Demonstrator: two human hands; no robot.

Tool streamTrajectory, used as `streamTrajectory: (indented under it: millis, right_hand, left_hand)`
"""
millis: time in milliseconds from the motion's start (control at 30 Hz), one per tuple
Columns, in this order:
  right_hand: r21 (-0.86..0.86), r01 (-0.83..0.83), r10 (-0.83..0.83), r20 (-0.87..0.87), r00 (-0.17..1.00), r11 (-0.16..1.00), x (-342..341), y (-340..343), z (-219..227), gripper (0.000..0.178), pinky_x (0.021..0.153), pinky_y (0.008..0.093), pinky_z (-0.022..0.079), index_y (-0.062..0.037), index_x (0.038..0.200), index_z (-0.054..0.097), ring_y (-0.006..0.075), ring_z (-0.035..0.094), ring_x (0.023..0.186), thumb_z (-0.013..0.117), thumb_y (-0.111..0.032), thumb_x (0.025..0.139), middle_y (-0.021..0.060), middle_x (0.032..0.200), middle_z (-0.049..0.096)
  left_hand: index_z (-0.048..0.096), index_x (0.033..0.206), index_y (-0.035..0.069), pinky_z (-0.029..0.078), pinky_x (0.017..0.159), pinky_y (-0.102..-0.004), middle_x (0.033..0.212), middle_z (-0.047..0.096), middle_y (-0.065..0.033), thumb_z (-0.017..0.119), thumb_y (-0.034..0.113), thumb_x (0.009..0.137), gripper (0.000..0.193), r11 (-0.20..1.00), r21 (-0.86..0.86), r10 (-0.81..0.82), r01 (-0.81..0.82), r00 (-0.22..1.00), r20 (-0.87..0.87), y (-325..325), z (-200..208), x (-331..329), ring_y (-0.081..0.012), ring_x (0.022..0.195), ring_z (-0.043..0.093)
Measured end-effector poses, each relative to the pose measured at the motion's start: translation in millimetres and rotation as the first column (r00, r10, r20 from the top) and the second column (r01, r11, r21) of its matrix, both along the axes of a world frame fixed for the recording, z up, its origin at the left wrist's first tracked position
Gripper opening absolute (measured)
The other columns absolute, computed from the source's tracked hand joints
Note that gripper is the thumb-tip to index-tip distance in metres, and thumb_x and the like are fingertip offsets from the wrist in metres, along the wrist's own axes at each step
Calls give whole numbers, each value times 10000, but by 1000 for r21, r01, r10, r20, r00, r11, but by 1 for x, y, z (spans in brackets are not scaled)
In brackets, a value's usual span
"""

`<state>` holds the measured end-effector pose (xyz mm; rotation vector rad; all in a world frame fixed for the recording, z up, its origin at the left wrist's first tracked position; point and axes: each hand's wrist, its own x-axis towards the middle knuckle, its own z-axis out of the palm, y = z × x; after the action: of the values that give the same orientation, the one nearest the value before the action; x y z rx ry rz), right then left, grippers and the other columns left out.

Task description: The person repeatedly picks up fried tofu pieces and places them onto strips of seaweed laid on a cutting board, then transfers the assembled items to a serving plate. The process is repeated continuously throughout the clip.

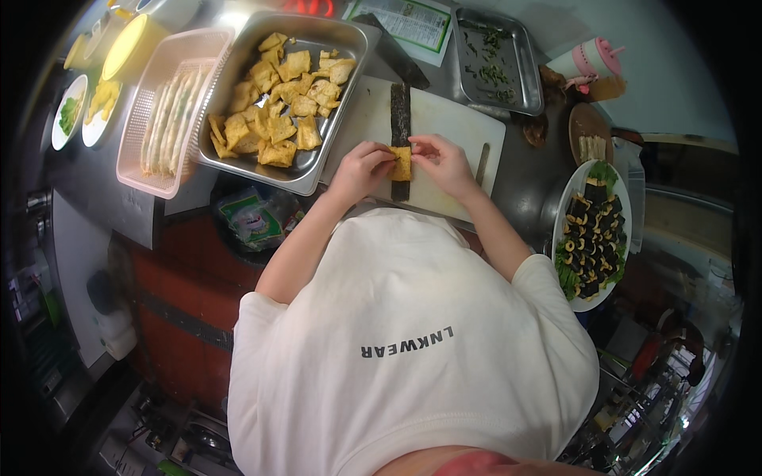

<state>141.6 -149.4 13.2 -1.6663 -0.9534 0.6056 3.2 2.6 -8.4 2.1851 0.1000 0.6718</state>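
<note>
A dark strip of seaweed (401, 111) lies lengthwise on the white cutting board (464, 127). Across its near part rests a square, golden piece of fried tofu (402, 167). My left hand (363, 170) pinches the left edge of this piece, fingers bent together. At its right edge, the thumb and fingers of my right hand (444, 165) close on it too. Just left of the board, a deep steel tray (317, 178) holds several more golden fried pieces (278, 99).
A wide-bladed knife (390, 49) lies at the board's far edge. Beyond are a shallow tray (528, 79) with dark scraps and a pink-lidded cup (607, 55). At right, an oval plate (562, 208) bears dark rolls; at left, a pink basket (133, 151) holds pale sticks.
</note>
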Motion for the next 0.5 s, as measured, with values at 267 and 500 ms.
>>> streamTrajectory:
  millis: [267, 500]
  right_hand:
    - [82, 75, -97, 328, 940, 994, -22, 17, -9, 312, 703, 308, 522, -56, 1062, 674, 188, 604, 821, 683, 34, 762, 57, 851, 676]
    - [123, 60, -106, 412, 905, 991, -31, 7, -9, 458, 745, 331, 528, -78, 1211, 611, 224, 626, 852, 643, 64, 776, 63, 856, 689]
  left_hand:
    - [631, 885, 18, 539, 706, -333, 912, 630, -93, 741, 23, 736, 185, 997, -82, -8, 4, 999, -44, 3, 5, 1, -264, 824, 644]
    - [601, 919, 22, 544, 687, -325, 912, 622, -94, 750, 33, 733, 238, 999, -48, 2, -6, 997, -80, 3, 2, -3, -262, 807, 648]
